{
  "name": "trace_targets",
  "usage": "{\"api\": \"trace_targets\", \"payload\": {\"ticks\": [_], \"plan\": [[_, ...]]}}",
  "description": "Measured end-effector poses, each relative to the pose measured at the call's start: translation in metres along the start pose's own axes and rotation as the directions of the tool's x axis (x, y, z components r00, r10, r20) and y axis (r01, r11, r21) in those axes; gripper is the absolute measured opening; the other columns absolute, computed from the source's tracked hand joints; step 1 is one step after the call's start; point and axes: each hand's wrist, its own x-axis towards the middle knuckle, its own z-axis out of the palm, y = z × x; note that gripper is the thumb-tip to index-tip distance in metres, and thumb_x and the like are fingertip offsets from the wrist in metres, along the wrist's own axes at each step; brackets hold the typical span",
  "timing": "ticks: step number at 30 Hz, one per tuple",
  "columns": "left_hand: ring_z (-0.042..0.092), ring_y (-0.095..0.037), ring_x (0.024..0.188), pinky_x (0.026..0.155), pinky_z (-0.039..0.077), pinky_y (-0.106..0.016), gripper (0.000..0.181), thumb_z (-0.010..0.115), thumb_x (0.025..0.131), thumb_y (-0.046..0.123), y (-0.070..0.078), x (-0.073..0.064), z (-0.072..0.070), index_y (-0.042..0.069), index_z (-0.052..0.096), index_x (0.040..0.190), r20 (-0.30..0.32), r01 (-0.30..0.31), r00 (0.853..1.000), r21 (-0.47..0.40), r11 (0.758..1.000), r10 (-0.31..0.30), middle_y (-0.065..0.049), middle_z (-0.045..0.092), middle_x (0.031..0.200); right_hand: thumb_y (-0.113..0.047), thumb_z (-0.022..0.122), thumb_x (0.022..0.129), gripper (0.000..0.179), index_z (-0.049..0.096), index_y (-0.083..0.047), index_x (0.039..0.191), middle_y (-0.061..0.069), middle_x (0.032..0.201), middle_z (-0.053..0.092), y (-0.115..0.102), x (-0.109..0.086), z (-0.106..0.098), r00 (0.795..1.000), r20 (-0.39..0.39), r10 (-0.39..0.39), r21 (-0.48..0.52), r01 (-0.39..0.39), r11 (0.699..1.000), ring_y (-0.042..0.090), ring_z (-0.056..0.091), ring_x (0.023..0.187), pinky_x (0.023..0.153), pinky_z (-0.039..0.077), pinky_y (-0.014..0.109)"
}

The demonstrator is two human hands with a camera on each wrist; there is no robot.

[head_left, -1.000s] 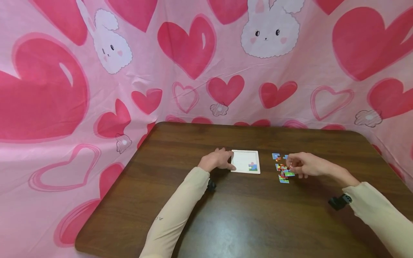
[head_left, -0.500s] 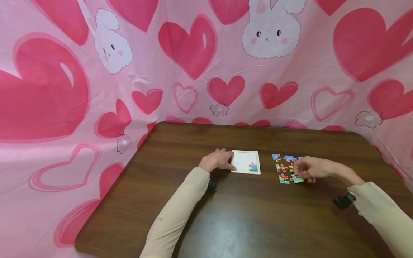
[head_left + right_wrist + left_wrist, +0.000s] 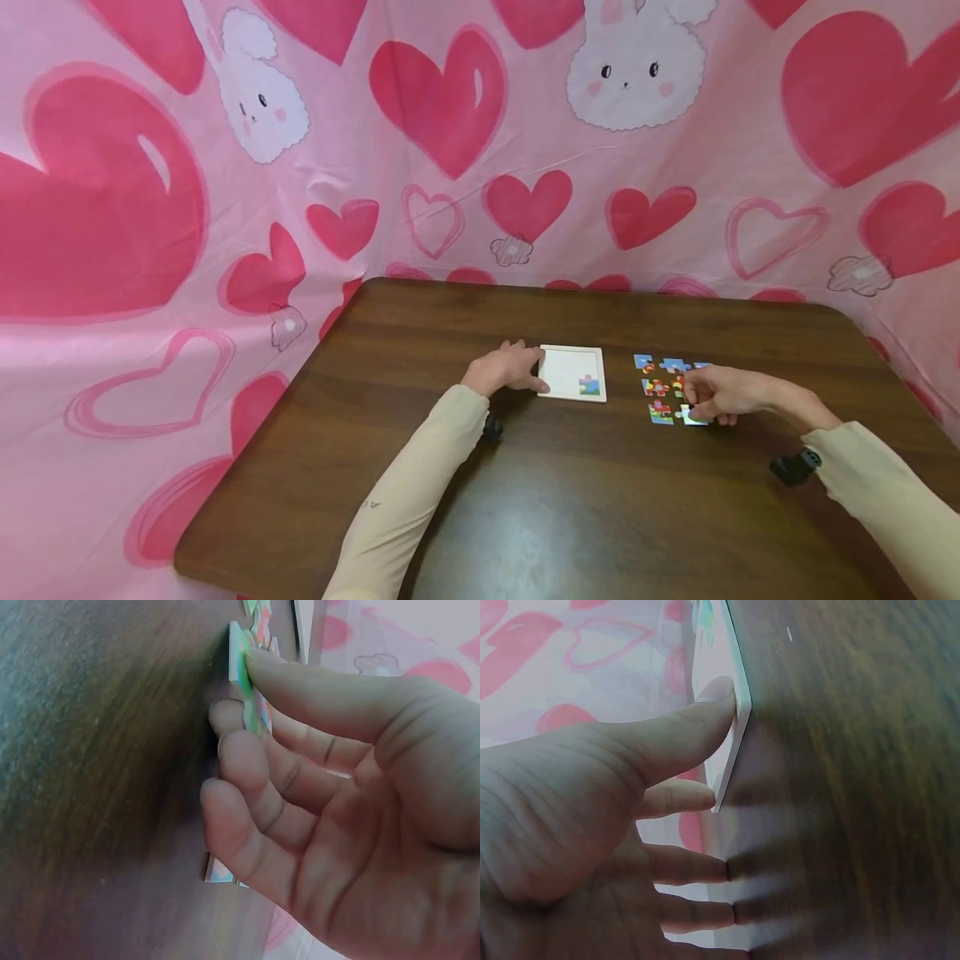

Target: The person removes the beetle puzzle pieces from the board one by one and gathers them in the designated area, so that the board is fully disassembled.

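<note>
My left hand (image 3: 506,369) lies at the left edge of a white puzzle tray (image 3: 558,372), its thumb (image 3: 718,690) resting on the rim and the other fingers extended, fingertips down at the table. One puzzle piece (image 3: 589,384) sits in the tray's near right corner. To the right, my right hand (image 3: 723,393) pinches a green and blue puzzle piece (image 3: 240,667) between thumb and curled fingers, tilted, at the near right of a group of pieces. Around it are a blue piece (image 3: 674,365) and a red flowered piece (image 3: 656,387); the hand partly hides the pieces on the right.
More loose pieces, such as a blue corner piece (image 3: 642,362) and a red and green one (image 3: 661,412), lie in rough rows right of the tray. The brown wooden table (image 3: 480,483) backs onto a pink heart-patterned cloth (image 3: 435,108).
My right hand has moved right and slightly nearer with the pinched piece, uncovering pieces in the middle of the group; the piece now catches the light. The left hand and tray have stayed put.
</note>
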Motion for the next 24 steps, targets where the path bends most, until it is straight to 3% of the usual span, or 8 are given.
{"api": "trace_targets", "payload": {"ticks": [6,12,24], "plan": [[0.032,-0.036,0.145,0.117,0.030,-0.053,0.065,0.064,0.090,0.052,0.001,0.001,-0.001,0.019,0.046,0.144,0.005,0.002,1.000,0.007,1.000,-0.002,-0.011,0.040,0.155,-0.020,0.071,0.089,0.025,0.051,-0.005,0.088,0.001,0.065,0.053,-0.006,-0.002,0.000,0.997,-0.005,0.071,-0.060,-0.071,0.996,0.011,0.049,0.049,0.042,0.040,0.022],[0.032,-0.034,0.145,0.117,0.030,-0.052,0.066,0.064,0.090,0.052,0.001,0.000,-0.002,0.020,0.045,0.145,0.004,0.011,1.000,0.008,1.000,-0.011,-0.010,0.040,0.155,-0.031,0.074,0.087,0.033,0.049,-0.010,0.089,0.001,0.065,0.054,-0.018,-0.003,0.003,0.982,-0.061,0.181,-0.191,-0.190,0.963,0.013,0.049,0.048,0.041,0.036,0.023],[0.030,-0.039,0.146,0.115,0.031,-0.057,0.065,0.064,0.090,0.052,0.000,0.000,0.000,0.020,0.046,0.144,0.002,0.009,1.000,-0.024,1.000,-0.009,-0.012,0.038,0.156,-0.038,0.078,0.081,0.040,0.047,-0.013,0.078,-0.002,0.067,0.050,-0.032,0.000,0.003,0.965,-0.091,0.246,-0.309,-0.262,0.914,0.011,0.046,0.047,0.041,0.036,0.023]]}}
